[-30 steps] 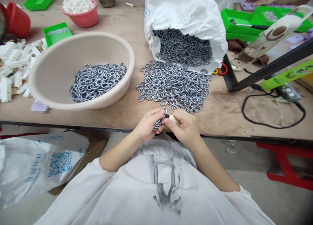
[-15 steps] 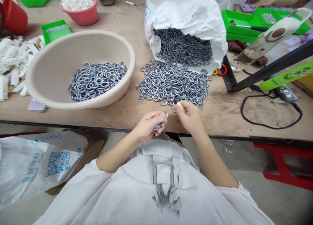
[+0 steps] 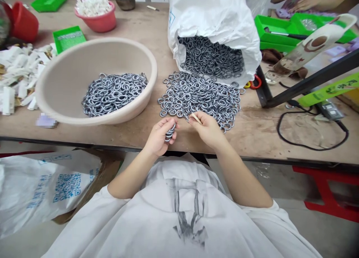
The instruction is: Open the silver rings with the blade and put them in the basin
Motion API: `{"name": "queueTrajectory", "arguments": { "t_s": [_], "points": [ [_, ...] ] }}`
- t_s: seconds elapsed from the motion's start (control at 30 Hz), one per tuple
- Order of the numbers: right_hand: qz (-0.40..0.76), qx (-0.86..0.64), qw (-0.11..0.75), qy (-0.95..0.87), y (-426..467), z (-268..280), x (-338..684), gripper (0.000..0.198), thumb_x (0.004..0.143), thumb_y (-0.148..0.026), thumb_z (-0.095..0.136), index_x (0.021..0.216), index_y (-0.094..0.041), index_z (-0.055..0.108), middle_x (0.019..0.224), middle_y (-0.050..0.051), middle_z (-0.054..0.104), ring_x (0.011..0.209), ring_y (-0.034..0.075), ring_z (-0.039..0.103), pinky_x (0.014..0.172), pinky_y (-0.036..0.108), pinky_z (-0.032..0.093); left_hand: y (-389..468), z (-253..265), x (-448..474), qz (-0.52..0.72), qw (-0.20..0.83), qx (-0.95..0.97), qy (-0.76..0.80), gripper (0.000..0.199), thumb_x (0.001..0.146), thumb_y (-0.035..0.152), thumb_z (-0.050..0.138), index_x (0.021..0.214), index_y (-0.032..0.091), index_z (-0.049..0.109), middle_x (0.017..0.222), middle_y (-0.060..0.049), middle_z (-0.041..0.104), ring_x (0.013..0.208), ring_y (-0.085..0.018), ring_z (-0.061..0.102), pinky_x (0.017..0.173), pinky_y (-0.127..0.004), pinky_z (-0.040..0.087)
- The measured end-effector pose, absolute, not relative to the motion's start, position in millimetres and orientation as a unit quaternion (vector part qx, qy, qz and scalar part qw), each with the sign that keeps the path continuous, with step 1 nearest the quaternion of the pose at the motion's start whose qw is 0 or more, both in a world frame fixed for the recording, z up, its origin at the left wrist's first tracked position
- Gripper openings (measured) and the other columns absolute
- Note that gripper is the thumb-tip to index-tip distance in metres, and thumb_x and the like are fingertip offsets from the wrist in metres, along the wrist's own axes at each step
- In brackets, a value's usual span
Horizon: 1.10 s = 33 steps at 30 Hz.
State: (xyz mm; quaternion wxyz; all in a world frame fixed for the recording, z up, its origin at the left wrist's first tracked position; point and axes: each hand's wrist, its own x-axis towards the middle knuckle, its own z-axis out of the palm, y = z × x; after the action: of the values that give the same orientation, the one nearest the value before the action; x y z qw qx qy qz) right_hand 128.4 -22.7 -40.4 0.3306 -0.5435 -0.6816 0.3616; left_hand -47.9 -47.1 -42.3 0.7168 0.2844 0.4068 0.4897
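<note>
Holding several shiny grey metal rings in the tightly curled fingers of the left hand, above the front of the brown wooden table; pinching a slim cream-coloured handle between thumb and fingers of the right hand, at the near edge of the loose grey ring pile.

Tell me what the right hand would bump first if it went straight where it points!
The right hand would probably meet the loose grey rings on the table; it seems right at their edge, but depth is unclear.
</note>
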Motion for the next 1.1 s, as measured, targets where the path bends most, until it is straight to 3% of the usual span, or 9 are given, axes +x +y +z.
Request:
{"name": "queueTrajectory", "arguments": {
  "t_s": [0.1,0.2,0.33,0.43,0.67,0.83,1.1],
  "points": [
    [0.562,-0.452,0.425,-0.547,-39,-34,124,0.037,0.086,-0.058,0.061,0.085,-0.021,0.06,0.067,-0.004,0.049,0.052,0.01,0.037,0.049,0.025,0.032,-51,-46,-35,0.478,0.704,0.337,0.404,0.046,0.069,0.049,0.082,0.094,0.018,0.061,0.074,0.003,0.06,0.046,-0.004,0.049,0.036,-0.015,0.033],
    [0.603,-0.436,0.462,-0.482,-54,-32,115,0.043,0.079,-0.063,0.069,0.082,-0.021,0.059,0.064,-0.005,0.047,0.049,0.008,0.036,0.048,0.024,0.034,-54,-50,-27,0.471,0.68,0.385,0.41,0.047,0.072,0.055,0.078,0.096,0.019,0.062,0.072,0.005,0.057,0.047,-0.004,0.047,0.037,-0.015,0.034],
    [0.51,-0.466,0.497,-0.525,-62,-35,113,0.039,0.08,-0.059,0.07,0.093,-0.023,0.064,0.084,0.002,0.065,0.073,0.015,0.058,0.069,0.029,0.049,-56,-52,-26,0.449,0.673,0.421,0.411,0.041,0.079,0.058,0.07,0.085,0.019,0.059,0.063,0.006,0.049,0.043,-0.004,0.044,0.036,-0.015,0.032],
    [0.417,-0.468,0.482,-0.612,-59,-33,120,0.034,0.083,-0.052,0.069,0.103,-0.024,0.07,0.098,0.005,0.068,0.09,0.02,0.061,0.084,0.034,0.049,-56,-49,-30,0.421,0.7,0.429,0.387,0.041,0.08,0.057,0.069,0.079,0.018,0.056,0.059,0.007,0.046,0.041,-0.005,0.041,0.035,-0.016,0.03],
    [0.326,-0.491,0.44,-0.678,-59,-27,137,0.033,0.088,-0.054,0.062,0.088,-0.022,0.067,0.075,0.001,0.063,0.069,0.016,0.054,0.066,0.03,0.04,-55,-40,-32,0.403,0.727,0.416,0.37,0.039,0.079,0.053,0.07,0.076,0.018,0.055,0.053,0.006,0.045,0.039,-0.005,0.039,0.035,-0.016,0.028],
    [0.222,-0.471,0.379,-0.765,-73,-23,138,0.04,0.093,-0.051,0.056,0.066,-0.021,0.053,0.063,0.0,0.05,0.061,0.014,0.045,0.059,0.029,0.028,-55,-39,-31,0.397,0.734,0.395,0.385,0.038,0.074,0.051,0.074,0.079,0.018,0.055,0.052,0.007,0.046,0.037,-0.005,0.038,0.034,-0.015,0.028],
    [0.277,-0.501,0.361,-0.736,-55,-38,148,0.047,0.094,-0.053,0.052,0.061,-0.02,0.044,0.058,-0.003,0.04,0.057,0.011,0.038,0.057,0.028,0.026,-61,-41,-34,0.344,0.726,0.479,0.352,0.043,0.08,0.058,0.067,0.074,0.017,0.054,0.053,0.007,0.042,0.04,-0.005,0.036,0.037,-0.017,0.03]
  ]
}}
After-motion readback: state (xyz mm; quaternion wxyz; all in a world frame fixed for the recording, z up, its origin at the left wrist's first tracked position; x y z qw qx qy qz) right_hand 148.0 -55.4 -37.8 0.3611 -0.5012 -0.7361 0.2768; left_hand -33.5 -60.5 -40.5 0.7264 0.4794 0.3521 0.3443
